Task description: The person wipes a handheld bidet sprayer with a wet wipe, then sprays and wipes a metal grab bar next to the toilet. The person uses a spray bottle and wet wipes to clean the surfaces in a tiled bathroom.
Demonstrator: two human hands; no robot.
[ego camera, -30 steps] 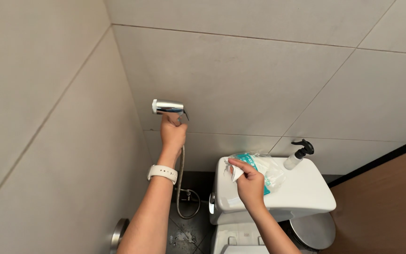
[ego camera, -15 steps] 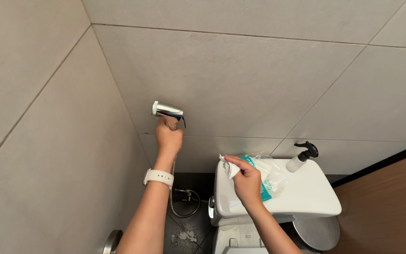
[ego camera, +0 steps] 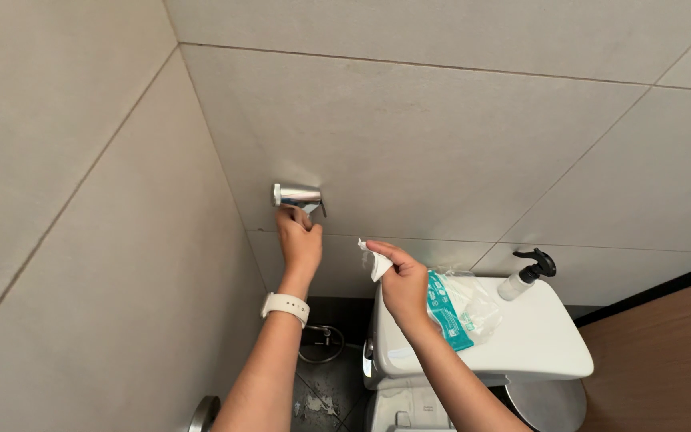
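Up by the tiled wall, gripping the chrome sprayer [ego camera: 297, 196] tight in the left hand [ego camera: 300, 240], pinching a white wipe [ego camera: 377, 262] with the right hand [ego camera: 404, 284] over the toilet tank [ego camera: 545, 344].

A white toilet tank [ego camera: 537, 340] stands against the grey tiled wall [ego camera: 441, 144]. On its lid, at the far right corner, lies a small spray bottle [ego camera: 525, 276] with a black trigger head. Below the tank's right side sits a round steel bin lid [ego camera: 549, 404].

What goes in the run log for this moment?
left hand: grips chrome bidet sprayer | right hand: pinches white wipe | white toilet tank: below
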